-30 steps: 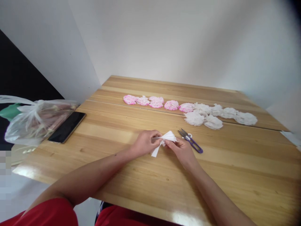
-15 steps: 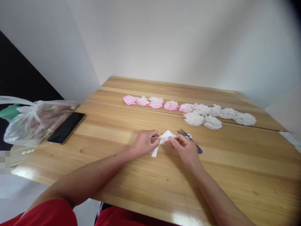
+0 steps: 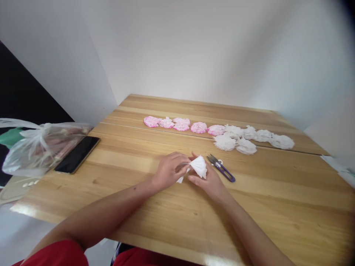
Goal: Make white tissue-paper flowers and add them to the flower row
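A white folded tissue fan sits between both my hands above the wooden table. My left hand pinches the fan at its narrow middle, fingers closed. My right hand lies under and beside the spread side of the fan, fingers curled around it. Purple-handled thread snips lie on the table just right of my right hand.
A row of pink paper flowers and white paper flowers runs across the far half of the table. A black phone lies at the left edge beside a clear plastic bag. White walls close in behind.
My right hand has shifted from pulling the fan's edge to cupping it from below, and the fan now looks more spread. The camera view has tipped slightly.
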Tool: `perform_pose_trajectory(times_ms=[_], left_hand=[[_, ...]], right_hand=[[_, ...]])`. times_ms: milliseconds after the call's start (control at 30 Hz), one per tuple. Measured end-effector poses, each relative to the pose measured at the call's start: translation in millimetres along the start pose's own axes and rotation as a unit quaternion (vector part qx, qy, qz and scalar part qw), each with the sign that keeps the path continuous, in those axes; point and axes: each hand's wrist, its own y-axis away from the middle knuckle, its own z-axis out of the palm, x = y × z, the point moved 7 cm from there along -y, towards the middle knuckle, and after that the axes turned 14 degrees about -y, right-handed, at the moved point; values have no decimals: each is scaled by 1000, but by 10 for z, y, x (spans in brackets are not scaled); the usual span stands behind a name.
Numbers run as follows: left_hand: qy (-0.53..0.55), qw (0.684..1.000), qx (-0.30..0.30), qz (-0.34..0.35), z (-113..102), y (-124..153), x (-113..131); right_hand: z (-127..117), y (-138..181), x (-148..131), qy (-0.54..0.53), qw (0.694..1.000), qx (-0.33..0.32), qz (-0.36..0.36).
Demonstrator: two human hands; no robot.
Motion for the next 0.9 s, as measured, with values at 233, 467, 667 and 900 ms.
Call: perform_pose_trajectory(times_ms=[233,467,667,900], left_hand=[[30,999,-26,-9,43,5,23],[35,998,-39,-29,63,-5,11],[30,995,-56,-75,83,17,-43],[175,957,-62,-224,81,51,-238]], right_hand=[[-61,-13,-27,52,997,33,-51],[-94,-20,26,28,996,62,-52],[-152,-13,6,34,994,84,-67],[-292,-11,138,-257,952,167,0]])
